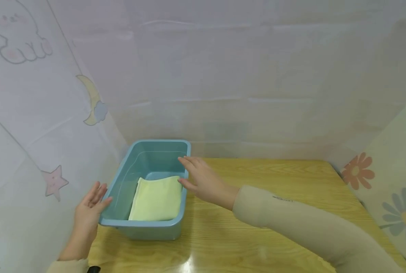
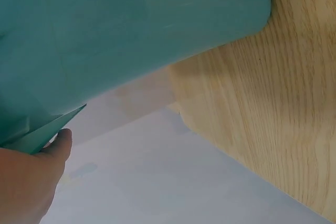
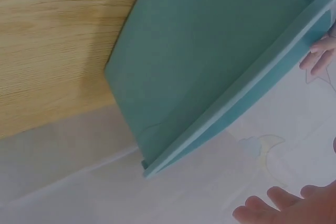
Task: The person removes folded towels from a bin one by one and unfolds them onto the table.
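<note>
A blue-green plastic bin stands on the wooden table, with a folded pale yellow cloth lying inside it. At the bin's left rim is my left hand, fingers extended and thumb out over the edge. My right hand hovers by the right rim, its fingers loosely stretched and its thumb pointing toward the cloth. Neither hand grips anything. In the right wrist view the fingers of the right hand appear spread out apart from the bin's rim.
The wooden table extends to the right of the bin. Pale sheets hang around it: a back wall, a left side with a moon and a star, and a right side with printed flowers.
</note>
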Demonstrator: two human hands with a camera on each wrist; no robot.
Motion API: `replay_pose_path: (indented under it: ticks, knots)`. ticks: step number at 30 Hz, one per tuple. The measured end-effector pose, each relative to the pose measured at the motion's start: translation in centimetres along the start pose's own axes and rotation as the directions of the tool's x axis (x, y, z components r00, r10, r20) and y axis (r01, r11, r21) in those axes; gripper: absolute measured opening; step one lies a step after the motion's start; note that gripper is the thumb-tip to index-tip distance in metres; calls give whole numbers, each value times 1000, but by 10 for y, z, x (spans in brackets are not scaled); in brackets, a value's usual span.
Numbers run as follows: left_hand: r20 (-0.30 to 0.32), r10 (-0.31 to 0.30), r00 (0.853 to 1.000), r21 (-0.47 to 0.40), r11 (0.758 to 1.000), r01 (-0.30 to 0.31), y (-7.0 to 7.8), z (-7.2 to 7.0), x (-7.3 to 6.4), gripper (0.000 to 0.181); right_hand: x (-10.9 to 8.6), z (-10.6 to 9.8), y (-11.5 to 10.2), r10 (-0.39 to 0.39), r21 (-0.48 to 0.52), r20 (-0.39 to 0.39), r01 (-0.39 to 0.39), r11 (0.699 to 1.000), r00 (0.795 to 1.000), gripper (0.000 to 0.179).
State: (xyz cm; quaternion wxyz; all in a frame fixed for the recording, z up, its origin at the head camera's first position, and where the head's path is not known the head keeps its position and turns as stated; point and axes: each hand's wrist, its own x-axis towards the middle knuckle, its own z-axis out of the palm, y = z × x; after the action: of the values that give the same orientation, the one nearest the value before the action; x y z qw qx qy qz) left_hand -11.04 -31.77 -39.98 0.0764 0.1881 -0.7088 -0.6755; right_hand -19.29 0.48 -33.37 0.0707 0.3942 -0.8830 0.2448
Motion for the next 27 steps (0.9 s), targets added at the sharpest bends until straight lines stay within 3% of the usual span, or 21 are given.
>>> replay_pose_path:
  ticks: [7,12,17,21,27]
  knots:
    - [-93,15,996,-37,999,-19,-5,5,2,71,26,8,-21,71,100,80,-79,992,994,59]
    - [-126,17,992,-97,995,-29,-6,7,2,68,48,16,-34,104,84,88,-111,990,991,59]
    - [-132,42,990,-115,992,-57,-8,10,3,66,71,25,-46,149,12,142,-152,988,979,63]
    - [-128,49,991,-76,995,-59,-8,10,3,64,89,34,-53,206,-115,226,-184,976,952,67]
    - [-125,25,992,-44,999,-31,-7,9,3,65,113,60,-57,279,-236,280,-215,948,919,72]
